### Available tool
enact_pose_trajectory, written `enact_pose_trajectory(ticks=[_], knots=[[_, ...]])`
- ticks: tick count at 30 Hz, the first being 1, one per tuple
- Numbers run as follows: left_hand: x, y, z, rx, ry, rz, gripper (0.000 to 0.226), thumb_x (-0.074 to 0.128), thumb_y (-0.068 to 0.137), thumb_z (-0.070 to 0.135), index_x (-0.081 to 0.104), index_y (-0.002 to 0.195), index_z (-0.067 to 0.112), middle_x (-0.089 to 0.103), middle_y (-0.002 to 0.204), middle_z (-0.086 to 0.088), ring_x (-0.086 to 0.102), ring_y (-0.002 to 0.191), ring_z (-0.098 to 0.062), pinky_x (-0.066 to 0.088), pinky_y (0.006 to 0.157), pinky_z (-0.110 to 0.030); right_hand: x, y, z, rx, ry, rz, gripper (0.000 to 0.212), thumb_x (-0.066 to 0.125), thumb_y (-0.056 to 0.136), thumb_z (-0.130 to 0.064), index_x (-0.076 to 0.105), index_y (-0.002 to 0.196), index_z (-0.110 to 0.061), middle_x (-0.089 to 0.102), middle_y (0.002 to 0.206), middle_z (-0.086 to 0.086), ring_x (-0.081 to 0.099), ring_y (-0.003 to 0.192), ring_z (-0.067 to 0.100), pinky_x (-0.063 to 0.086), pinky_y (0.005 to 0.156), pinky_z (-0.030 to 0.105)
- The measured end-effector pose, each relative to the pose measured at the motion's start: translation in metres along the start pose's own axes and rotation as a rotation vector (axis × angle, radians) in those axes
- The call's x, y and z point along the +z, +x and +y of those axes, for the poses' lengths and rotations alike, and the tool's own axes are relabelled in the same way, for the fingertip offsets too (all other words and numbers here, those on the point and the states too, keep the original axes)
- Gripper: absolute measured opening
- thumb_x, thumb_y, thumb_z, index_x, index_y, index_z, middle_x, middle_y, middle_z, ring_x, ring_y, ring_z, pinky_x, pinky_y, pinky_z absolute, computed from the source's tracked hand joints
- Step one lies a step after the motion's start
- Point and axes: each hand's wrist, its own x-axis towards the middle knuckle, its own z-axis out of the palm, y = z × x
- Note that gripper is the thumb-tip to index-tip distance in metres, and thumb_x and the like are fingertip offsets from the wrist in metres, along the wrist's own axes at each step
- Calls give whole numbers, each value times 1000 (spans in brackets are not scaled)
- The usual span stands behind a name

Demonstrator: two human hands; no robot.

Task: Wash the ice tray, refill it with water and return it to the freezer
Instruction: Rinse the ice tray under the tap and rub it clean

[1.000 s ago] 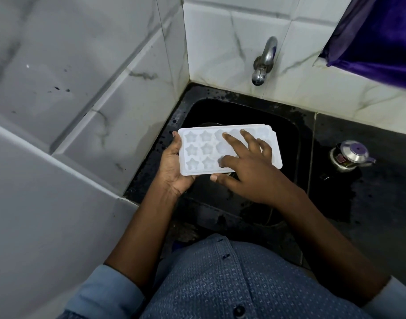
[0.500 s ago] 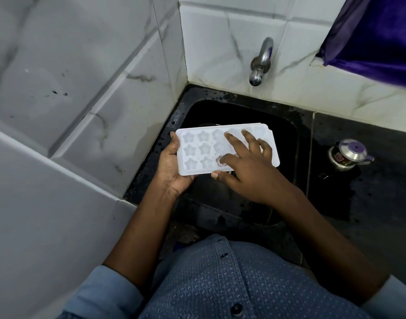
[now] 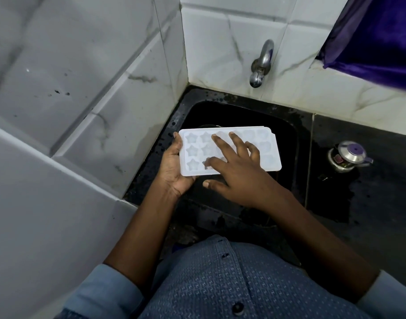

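A person holds a white tray (image 3: 194,154) over the black sink (image 3: 289,143), below the tap (image 3: 262,63). The left hand (image 3: 174,166) grips its end; the right hand (image 3: 239,173) lies spread across its star-shaped cells.

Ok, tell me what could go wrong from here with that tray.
The left hand holds the ice tray by one end only, over the sink. The right hand, with its fingers spread on top, could tip the tray out of that grip. The tray also sits short of the tap, so water may miss some cells or splash.
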Motion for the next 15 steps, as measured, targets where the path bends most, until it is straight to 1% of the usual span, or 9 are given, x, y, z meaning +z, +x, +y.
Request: enact_pose_trajectory(ticks=[2, 4, 7, 10, 13, 15], knots=[[1, 0, 0, 4, 5, -1, 71, 40, 106, 64, 60, 143, 6, 66, 139, -22, 69, 122, -39, 54, 104, -56, -2, 1, 0, 17, -4, 17, 51, 42, 93, -67, 57, 134, -40, 5, 174, 4, -6, 159, 38, 3, 123, 63], [2, 0, 0, -1, 13, -9, 73, 41, 106, 64, 57, 147, 6, 65, 141, -23, 67, 124, -39, 52, 106, -57, -4, 2, -2, 10, -3, 8, 54, 42, 92, -68, 59, 134, -38, 4, 175, 4, -7, 159, 37, 3, 123, 63], [3, -1, -1, -5, 20, -7, 73, 41, 106, 64, 58, 146, 5, 66, 140, -22, 69, 122, -39, 55, 102, -56, -7, 4, -5, 1, 8, -44, 60, 39, 89, -71, 60, 133, -37, 1, 175, 2, -9, 159, 36, 1, 123, 62], [3, -1, 0, 15, 19, -5, 71, 39, 107, 63, 62, 141, 6, 68, 137, -22, 70, 119, -39, 57, 99, -55, -11, 6, -2, 47, 40, -34, 56, 37, 89, -70, 61, 131, -42, 1, 175, 1, -9, 159, 36, 2, 123, 61], [4, -1, -1, 2, 20, -17, 73, 40, 107, 64, 58, 146, 5, 65, 141, -23, 67, 125, -40, 53, 105, -58, -12, 6, -3, 41, 50, -60, 58, 38, 90, -70, 61, 132, -39, 1, 175, 1, -11, 159, 35, 0, 123, 60], [2, 0, -3, -14, 20, -20, 75, 40, 106, 65, 55, 149, 5, 62, 145, -23, 61, 133, -41, 47, 112, -60, -10, 6, -5, 13, 33, -75, 55, 45, 93, -70, 61, 134, -37, -2, 175, 1, -12, 159, 34, -1, 123, 60]])
